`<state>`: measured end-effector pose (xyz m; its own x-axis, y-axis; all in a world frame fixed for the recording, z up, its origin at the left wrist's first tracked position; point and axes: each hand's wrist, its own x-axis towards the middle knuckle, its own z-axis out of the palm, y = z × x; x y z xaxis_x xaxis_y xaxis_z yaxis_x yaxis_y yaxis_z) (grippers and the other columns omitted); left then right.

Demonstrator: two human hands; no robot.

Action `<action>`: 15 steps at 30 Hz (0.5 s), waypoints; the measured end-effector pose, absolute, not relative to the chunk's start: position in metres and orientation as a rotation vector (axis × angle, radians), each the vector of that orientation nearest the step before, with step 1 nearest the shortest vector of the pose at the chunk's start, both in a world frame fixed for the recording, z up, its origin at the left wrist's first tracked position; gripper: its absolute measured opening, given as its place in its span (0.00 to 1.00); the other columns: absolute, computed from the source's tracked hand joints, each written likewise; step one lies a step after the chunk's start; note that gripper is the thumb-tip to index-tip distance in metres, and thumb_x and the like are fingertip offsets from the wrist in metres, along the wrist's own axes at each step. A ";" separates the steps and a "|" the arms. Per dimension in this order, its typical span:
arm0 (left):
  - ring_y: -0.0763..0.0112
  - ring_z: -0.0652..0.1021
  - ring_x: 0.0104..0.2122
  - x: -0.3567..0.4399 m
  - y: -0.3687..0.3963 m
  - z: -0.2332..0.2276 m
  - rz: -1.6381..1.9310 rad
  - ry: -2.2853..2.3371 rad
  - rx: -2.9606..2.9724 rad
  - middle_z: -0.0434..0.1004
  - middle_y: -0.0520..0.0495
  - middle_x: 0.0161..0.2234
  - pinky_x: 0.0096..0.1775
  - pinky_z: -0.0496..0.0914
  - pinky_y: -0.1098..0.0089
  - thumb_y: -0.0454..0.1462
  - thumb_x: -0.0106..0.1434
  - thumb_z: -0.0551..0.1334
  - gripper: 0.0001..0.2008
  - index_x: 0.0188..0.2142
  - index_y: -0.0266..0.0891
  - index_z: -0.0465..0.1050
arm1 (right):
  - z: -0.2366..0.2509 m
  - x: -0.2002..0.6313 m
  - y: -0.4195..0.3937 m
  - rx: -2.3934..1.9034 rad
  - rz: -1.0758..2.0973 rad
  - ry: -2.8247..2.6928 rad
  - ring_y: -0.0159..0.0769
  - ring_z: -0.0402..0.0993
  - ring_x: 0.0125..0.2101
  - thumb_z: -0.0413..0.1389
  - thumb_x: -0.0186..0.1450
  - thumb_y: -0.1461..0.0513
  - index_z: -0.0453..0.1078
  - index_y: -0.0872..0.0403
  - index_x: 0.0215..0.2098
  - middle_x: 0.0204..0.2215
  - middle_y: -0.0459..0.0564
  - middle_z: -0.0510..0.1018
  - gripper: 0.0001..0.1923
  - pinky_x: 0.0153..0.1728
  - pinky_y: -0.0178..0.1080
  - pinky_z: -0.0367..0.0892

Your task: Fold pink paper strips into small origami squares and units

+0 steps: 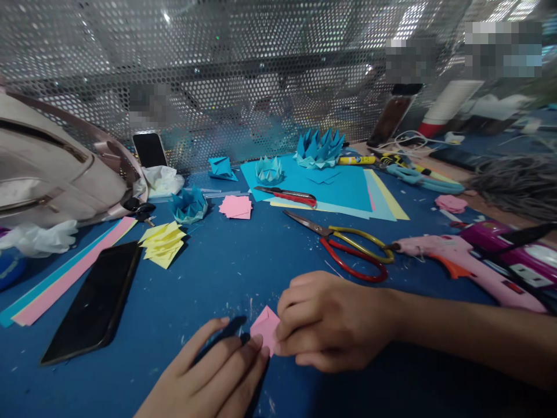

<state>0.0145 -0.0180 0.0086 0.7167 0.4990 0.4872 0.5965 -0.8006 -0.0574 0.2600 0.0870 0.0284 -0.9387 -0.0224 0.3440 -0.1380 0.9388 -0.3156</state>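
Observation:
A small piece of pink folding paper [265,326] lies on the blue table, with creased flaps meeting near its upper point. My right hand [331,322] is closed over its right edge, fingers curled and pressing the paper. From the lower left, my left hand [217,371] reaches in with fingers stretched out, two fingertips resting on the paper's lower left edge. Scissors [333,232] with red and yellow handles lie beyond my right hand. Further off are a stack of pink paper squares [235,206] and a pile of folded yellow papers [163,244].
A black phone [93,302] and paper strips [73,270] lie left, near a bag [56,157]. A red cutter [287,195] rests on blue sheets [343,188], by a blue paper flower [319,148]. A pink glue gun [465,261] lies right. A perforated metal panel [243,69] stands behind.

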 end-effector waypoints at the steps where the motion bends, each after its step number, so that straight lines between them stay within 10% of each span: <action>1: 0.74 0.77 0.41 0.015 -0.018 0.008 -0.690 -0.873 -2.708 0.82 0.54 0.43 0.66 0.45 0.63 0.31 0.71 0.53 0.15 0.49 0.39 0.77 | 0.028 0.260 0.087 0.121 0.487 -2.752 0.34 0.73 0.39 0.56 0.67 0.62 0.73 0.56 0.42 0.40 0.46 0.81 0.08 0.36 0.39 0.61; 11: 0.73 0.77 0.41 0.015 -0.011 0.008 -0.813 -0.848 -2.726 0.82 0.54 0.40 0.65 0.49 0.62 0.44 0.72 0.55 0.15 0.45 0.42 0.78 | 0.029 0.259 0.086 0.099 0.454 -2.738 0.33 0.73 0.38 0.55 0.67 0.62 0.73 0.55 0.41 0.38 0.45 0.81 0.07 0.34 0.39 0.60; 15: 0.74 0.77 0.39 0.012 -0.005 0.018 -0.861 -0.859 -2.830 0.82 0.53 0.37 0.64 0.52 0.64 0.34 0.73 0.53 0.13 0.45 0.37 0.77 | 0.029 0.258 0.085 0.108 0.456 -2.730 0.32 0.73 0.38 0.54 0.67 0.63 0.73 0.55 0.40 0.37 0.45 0.81 0.07 0.33 0.39 0.60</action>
<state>0.0117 -0.0050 0.0178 0.6884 0.4948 0.5304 0.5290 -0.8428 0.0996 0.2579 0.0851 0.0294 -0.9288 -0.0147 0.3704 -0.1342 0.9448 -0.2990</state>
